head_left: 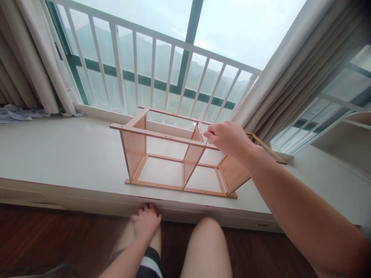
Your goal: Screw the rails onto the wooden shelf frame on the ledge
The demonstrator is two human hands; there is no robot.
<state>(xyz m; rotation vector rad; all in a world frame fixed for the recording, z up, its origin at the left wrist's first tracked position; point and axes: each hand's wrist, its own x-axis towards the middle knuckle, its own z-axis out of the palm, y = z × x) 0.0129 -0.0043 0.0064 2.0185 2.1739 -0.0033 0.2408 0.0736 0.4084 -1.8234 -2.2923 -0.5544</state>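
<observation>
A wooden shelf frame [162, 138] lies on its side on the white window ledge, its long rails joined by two end panels and a middle panel. Over its upper rail, where the middle panel meets it, my right hand [227, 135] is closed in a pinch. Between thumb and fingers is a thin metal rod [206, 141] that looks like a hex key, pointing down at the rail; most of it is hidden by the fingers. My left hand [147, 219] rests on my left knee with its fingers spread, away from the frame.
A separate wooden frame piece [268, 148] leans behind the shelf on the right. White railing [135, 73] and the window stand behind the ledge [72, 154]. Curtains [29, 54] hang at both sides. My knees are close to the ledge's front face, above a dark wood floor [52, 235].
</observation>
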